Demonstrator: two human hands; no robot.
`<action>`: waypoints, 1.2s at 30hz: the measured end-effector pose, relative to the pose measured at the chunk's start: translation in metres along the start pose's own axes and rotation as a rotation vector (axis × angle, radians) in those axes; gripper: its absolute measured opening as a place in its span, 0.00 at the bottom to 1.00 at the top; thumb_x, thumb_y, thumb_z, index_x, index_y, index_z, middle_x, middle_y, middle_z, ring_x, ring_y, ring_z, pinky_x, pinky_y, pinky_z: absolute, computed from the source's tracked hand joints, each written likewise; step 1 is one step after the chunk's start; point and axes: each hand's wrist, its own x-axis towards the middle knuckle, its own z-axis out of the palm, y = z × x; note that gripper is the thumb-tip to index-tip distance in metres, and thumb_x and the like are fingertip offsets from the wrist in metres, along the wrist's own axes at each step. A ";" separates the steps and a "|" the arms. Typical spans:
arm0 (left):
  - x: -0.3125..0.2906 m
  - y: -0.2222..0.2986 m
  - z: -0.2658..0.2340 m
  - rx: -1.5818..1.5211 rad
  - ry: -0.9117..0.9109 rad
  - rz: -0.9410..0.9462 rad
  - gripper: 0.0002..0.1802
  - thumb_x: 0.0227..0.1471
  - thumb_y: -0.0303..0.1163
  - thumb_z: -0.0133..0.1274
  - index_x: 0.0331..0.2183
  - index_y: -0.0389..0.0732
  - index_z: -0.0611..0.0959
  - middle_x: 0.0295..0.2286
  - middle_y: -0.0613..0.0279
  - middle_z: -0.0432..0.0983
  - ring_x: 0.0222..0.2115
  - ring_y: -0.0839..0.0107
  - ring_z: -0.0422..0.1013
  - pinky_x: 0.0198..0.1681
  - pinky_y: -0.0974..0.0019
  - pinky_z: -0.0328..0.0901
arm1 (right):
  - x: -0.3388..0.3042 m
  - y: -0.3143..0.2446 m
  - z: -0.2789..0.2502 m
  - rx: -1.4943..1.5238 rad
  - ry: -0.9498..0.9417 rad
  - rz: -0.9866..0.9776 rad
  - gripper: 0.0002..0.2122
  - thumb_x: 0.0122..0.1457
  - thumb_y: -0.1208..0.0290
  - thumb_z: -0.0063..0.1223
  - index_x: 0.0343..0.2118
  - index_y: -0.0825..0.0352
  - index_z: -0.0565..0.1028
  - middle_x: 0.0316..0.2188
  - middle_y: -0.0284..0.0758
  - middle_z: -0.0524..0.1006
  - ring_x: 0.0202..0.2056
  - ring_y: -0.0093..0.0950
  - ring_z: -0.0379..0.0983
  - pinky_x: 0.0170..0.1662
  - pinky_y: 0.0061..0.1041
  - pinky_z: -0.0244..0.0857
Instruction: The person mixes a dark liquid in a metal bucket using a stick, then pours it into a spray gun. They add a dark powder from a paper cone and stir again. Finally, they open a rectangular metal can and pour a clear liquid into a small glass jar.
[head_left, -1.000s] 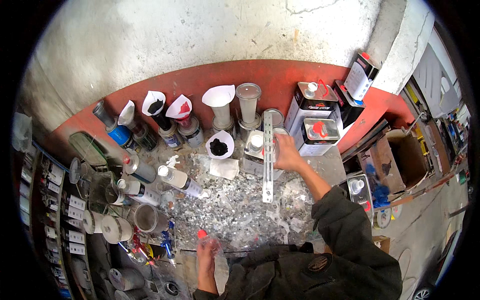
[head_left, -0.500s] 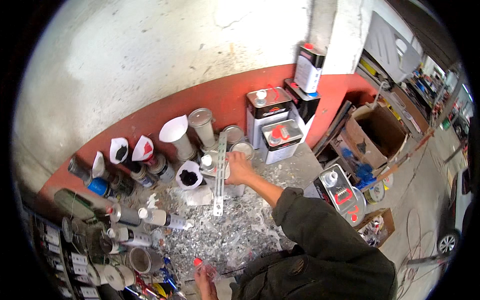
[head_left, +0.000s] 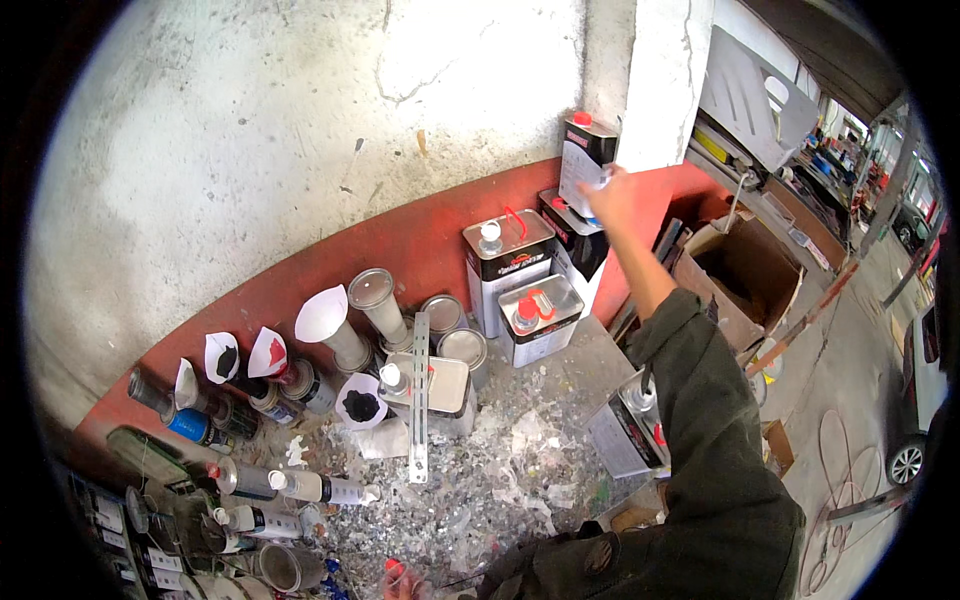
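Note:
My right hand (head_left: 614,200) is raised at the lower right side of a slim metal can with a red cap (head_left: 582,165). Motion smears its fingers, so I cannot tell whether they grip the can. That slim can stands on a larger black-and-white can (head_left: 572,226) by the wall. At the lower edge, my left hand (head_left: 403,588) is closed round a small clear bottle with a red cap (head_left: 396,567), mostly cut off. A perforated metal strip (head_left: 420,400) lies across the top of a rectangular can (head_left: 447,380) with a white cap.
Two more rectangular cans, one white-capped (head_left: 508,262) and one red-capped (head_left: 540,318), stand beside the wall. Cups with paper funnels (head_left: 322,314) line the back left. Bottles (head_left: 318,488) lie along the left. Another can (head_left: 622,435) sits at the right bench edge, near a cardboard box (head_left: 745,270).
My right hand has left the strip and rectangular can and moved up and right to the slim can. The left hand sits lower in view. The whole view has shifted.

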 end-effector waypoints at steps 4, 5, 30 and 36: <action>-0.001 0.008 0.014 0.121 -0.008 0.082 0.25 0.62 0.39 0.50 0.57 0.41 0.69 0.54 0.59 0.68 0.52 0.64 0.67 0.52 0.57 0.65 | 0.058 0.015 -0.005 0.102 -0.170 0.191 0.40 0.40 0.50 0.69 0.53 0.73 0.67 0.51 0.48 0.71 0.50 0.45 0.71 0.50 0.41 0.69; -0.002 0.012 0.013 0.129 -0.010 0.073 0.25 0.61 0.38 0.50 0.57 0.42 0.68 0.53 0.59 0.68 0.51 0.65 0.67 0.51 0.59 0.65 | 0.055 0.008 0.001 0.051 -0.159 0.237 0.40 0.40 0.49 0.69 0.52 0.72 0.67 0.50 0.47 0.71 0.49 0.45 0.72 0.49 0.41 0.70; 0.023 0.022 0.015 0.207 0.003 -0.084 0.28 0.55 0.42 0.58 0.53 0.39 0.72 0.43 0.60 0.74 0.42 0.69 0.71 0.41 0.65 0.67 | -0.089 -0.084 -0.183 0.574 -0.673 0.070 0.26 0.44 0.73 0.67 0.46 0.76 0.71 0.38 0.40 0.77 0.38 0.27 0.76 0.43 0.26 0.70; 0.017 0.033 0.014 0.141 -0.056 -0.094 0.29 0.50 0.28 0.60 0.53 0.35 0.71 0.47 0.57 0.71 0.47 0.68 0.69 0.48 0.65 0.66 | -0.221 -0.072 -0.183 0.532 -1.076 0.064 0.30 0.36 0.74 0.72 0.45 0.74 0.71 0.37 0.36 0.77 0.39 0.24 0.74 0.44 0.23 0.68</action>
